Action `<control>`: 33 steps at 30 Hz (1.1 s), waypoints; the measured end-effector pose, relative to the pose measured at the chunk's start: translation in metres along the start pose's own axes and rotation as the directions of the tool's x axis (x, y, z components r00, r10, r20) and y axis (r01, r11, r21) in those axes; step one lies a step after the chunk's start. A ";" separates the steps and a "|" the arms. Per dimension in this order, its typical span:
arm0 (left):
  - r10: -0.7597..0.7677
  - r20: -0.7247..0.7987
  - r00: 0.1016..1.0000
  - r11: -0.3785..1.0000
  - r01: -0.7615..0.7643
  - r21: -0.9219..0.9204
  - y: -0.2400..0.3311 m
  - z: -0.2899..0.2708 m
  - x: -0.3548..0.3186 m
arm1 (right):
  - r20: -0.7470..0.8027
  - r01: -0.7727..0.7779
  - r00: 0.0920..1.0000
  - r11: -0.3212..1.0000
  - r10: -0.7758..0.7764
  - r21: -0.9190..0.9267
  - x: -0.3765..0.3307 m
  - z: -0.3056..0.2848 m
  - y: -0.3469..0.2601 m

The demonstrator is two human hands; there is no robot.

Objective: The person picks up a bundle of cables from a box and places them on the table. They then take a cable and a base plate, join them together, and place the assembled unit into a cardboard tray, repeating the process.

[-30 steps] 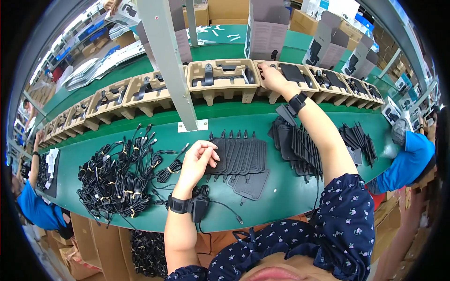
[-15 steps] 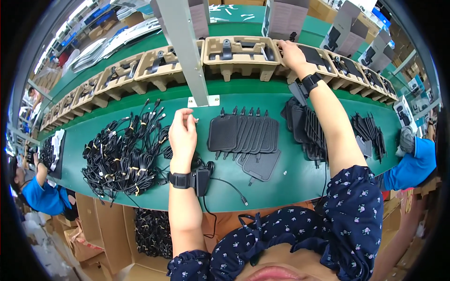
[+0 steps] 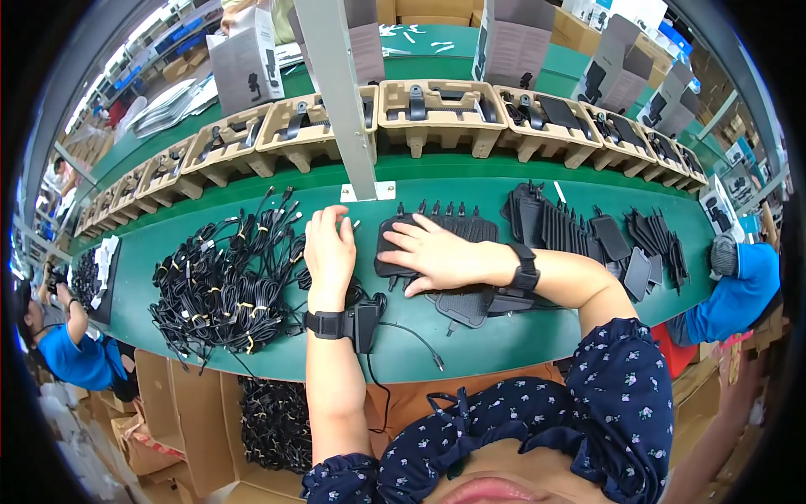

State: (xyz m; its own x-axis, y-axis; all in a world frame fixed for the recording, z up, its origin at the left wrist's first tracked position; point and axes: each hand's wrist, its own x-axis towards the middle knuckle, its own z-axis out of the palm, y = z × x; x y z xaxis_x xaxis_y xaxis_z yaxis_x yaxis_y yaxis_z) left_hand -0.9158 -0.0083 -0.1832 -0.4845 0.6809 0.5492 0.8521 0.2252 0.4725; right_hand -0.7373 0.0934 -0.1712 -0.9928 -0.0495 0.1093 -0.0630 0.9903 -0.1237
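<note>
My right hand [image 3: 441, 254] lies flat, fingers spread, over the left end of a fanned row of flat black rectangular pads [image 3: 480, 230] with short stubs. Beneath the row a loose pad [image 3: 462, 309] sticks out at the front. My left hand [image 3: 330, 248] rests on the green table to the left of the pads, fingers loosely curled and slightly apart. By its fingertips shows a small pale tip, too small to name. Left of that hand is a heap of bundled black cables [image 3: 222, 281]. One cable plug [image 3: 438, 361] lies nearer me.
Along the far side runs a row of brown moulded trays [image 3: 441, 118] holding black parts. A metal post [image 3: 340, 101] stands in front of them. More black pads [image 3: 558, 223] lie at the right. Co-workers in blue [image 3: 739, 286] sit at both sides. Printed boxes [image 3: 248, 67] stand behind.
My right hand has left the tray at the far right and come back onto the fanned pads. My left hand stays in place. Another printed box now stands behind the trays at left.
</note>
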 end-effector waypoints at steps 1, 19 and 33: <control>-0.005 0.036 0.999 1.000 0.004 0.030 -0.004 -0.003 -0.001 | 0.015 0.009 1.000 1.000 -0.009 -0.006 0.003 0.004 -0.002; -0.005 0.152 0.988 0.996 -0.008 0.088 -0.010 -0.005 -0.006 | -0.793 -0.113 0.378 0.874 0.478 0.473 0.009 -0.108 0.140; 0.026 0.177 0.984 0.990 -0.050 0.132 -0.016 -0.010 -0.007 | -0.633 -0.513 0.429 0.750 0.645 0.417 0.011 -0.107 0.239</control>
State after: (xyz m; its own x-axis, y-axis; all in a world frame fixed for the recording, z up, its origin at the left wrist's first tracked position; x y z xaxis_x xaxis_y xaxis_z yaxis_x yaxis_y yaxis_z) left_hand -0.9280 -0.0235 -0.1870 -0.4195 0.7989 0.4310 0.8939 0.2809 0.3493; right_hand -0.7523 0.3436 -0.0942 -0.4018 0.6995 0.5910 0.4191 0.7143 -0.5605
